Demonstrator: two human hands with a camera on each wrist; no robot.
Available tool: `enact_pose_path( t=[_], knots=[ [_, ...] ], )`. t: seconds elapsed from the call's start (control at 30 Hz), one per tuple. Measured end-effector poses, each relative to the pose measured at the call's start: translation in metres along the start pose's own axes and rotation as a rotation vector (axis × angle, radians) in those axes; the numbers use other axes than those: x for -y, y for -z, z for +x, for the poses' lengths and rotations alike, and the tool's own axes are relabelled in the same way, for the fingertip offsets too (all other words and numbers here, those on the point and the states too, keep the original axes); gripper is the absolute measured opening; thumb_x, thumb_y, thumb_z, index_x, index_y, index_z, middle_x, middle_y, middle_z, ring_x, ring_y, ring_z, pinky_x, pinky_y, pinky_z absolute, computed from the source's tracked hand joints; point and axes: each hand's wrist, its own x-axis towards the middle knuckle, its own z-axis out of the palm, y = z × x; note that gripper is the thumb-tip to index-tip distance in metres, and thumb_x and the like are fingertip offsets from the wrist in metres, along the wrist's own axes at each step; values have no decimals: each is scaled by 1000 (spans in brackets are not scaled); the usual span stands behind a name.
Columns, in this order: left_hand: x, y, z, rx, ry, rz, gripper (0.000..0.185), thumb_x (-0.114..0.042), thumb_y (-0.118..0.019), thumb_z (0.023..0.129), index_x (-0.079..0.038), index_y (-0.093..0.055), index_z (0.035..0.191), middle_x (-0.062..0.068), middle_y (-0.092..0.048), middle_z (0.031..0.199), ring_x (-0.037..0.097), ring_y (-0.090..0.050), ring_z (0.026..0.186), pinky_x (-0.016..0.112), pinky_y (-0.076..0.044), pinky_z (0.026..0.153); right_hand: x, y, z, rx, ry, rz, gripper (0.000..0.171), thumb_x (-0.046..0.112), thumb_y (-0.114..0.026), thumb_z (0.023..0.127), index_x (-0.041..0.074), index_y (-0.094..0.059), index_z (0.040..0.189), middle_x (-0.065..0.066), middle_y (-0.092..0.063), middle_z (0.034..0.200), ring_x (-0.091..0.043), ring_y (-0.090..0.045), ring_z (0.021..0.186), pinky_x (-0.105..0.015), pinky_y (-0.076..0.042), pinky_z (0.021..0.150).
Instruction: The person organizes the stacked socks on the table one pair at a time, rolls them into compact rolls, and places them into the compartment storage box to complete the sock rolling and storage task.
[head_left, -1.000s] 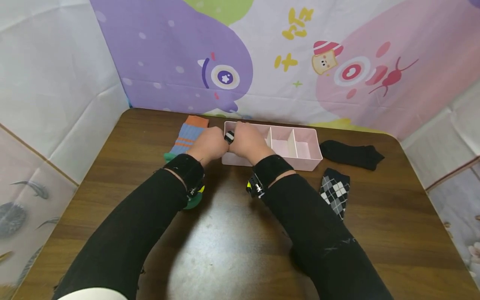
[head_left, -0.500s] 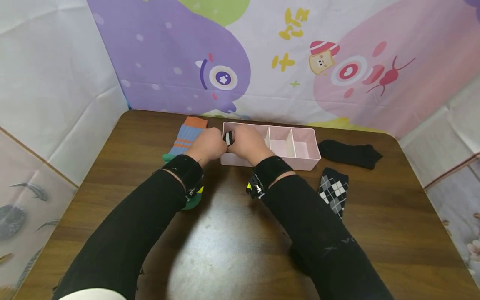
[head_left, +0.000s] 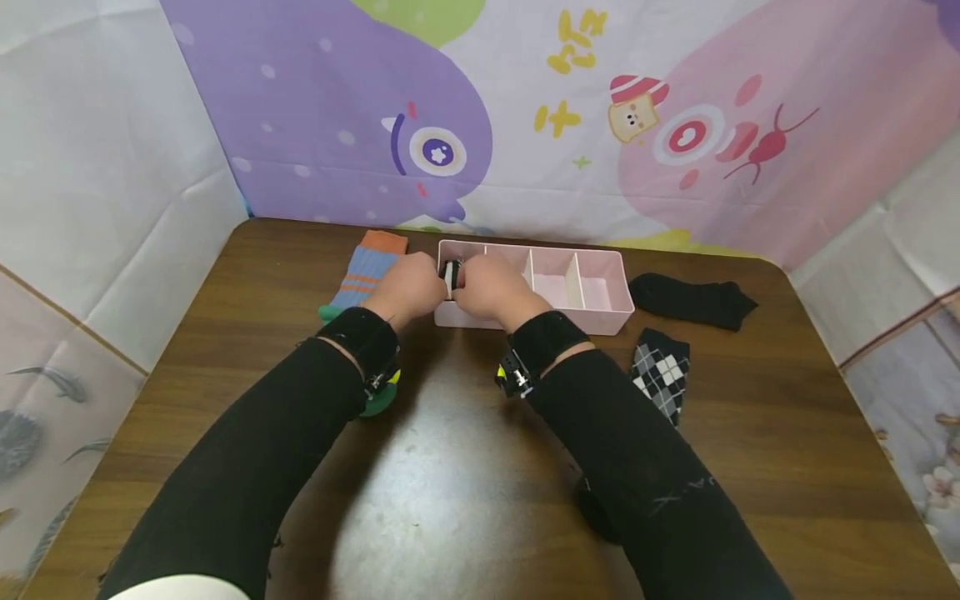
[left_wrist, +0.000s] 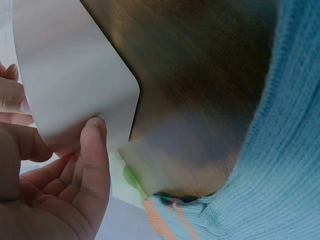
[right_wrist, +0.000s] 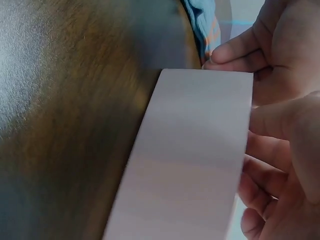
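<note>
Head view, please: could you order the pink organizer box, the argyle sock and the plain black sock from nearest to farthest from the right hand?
From the right hand:
1. Pink organizer box, under the hand.
2. Argyle sock, front right.
3. Plain black sock, far right.

Black-and-white striped sock at the pink organizer's left end

A rolled black-and-white striped sock (head_left: 452, 276) sits pinched between both hands over the leftmost compartment of the pink organizer (head_left: 592, 315). The organizer is a long, shallow tray with dividers, lying crosswise on the tabletop (head_left: 450, 467); most of the sock is hidden by fingers.
</note>
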Motion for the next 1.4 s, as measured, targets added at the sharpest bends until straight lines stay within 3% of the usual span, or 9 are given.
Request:
enact_pose_path(
  t=[0.2,0.4,0.67,0.93,1.23,1.4],
  knots=[
    [1,-1,0,18,-1,-22,18,-11,-54,94,0,-68,95,7,-54,76,22,-48,62,32,-37,56,-6,-7,1,-92,-88,114,35,37,-82,86,14,-70,63,6,-50,57,-16,-48,64,-29,-35,58],
    [-1,-1,-1,30,-20,-20,18,-10,-54,94,-2,-68,88,5,-51,72,21,-47,60,32,-35,55,-6,-9,0,-148,-122,81,26,32,-85,84,13,-72,71,2,-64,68,-20,-59,75,-34,-45,67],
    [-4,0,-4,32,-29,-9,20,-12,-53,97,0,-67,92,7,-55,77,22,-50,64,33,-38,57,-5,-10,-4,-170,-106,33,27,35,-83,87,13,-75,74,2,-66,68,-21,-61,79,-37,-49,74],
    [-4,-2,-2,9,-23,21,20,-8,-54,91,3,-69,99,10,-62,84,24,-51,68,33,-41,59,-6,-15,-9,-190,-77,26,21,24,-68,96,14,-77,80,3,-66,71,-21,-58,75,-36,-45,68],
    [-4,-3,-5,29,-34,21,18,-7,-51,93,-4,-61,78,5,-48,73,22,-43,61,33,-34,57,-4,-15,-17,-160,-72,8,21,24,-63,99,13,-77,89,2,-67,77,-20,-60,78,-44,-45,85],
    [-7,-3,-6,31,-16,19,19,-10,-50,97,-3,-64,86,7,-52,76,22,-48,63,33,-37,57,-5,-13,-18,-161,-72,30,17,20,-64,97,12,-76,88,0,-68,79,-21,-60,78,-42,-46,82]
  ],
)
